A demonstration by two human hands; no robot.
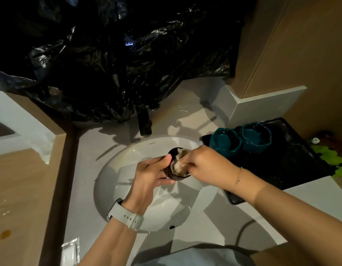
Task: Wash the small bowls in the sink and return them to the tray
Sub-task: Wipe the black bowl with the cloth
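Over the white sink (128,152) my left hand (152,173) grips a small dark bowl (175,176), tilted on its side with the thumb on its rim. My right hand (204,164) pinches a pale soapy sponge (177,164) inside the bowl. Two teal bowls (226,143) (255,136) stand side by side at the near-left end of a black tray (293,166) on the counter to the right of the sink.
A dark tap (145,123) stands behind the basin, with black plastic sheeting (118,54) hanging above it. A green item (331,156) lies right of the tray. A clear packet (70,254) lies at the counter's near-left edge.
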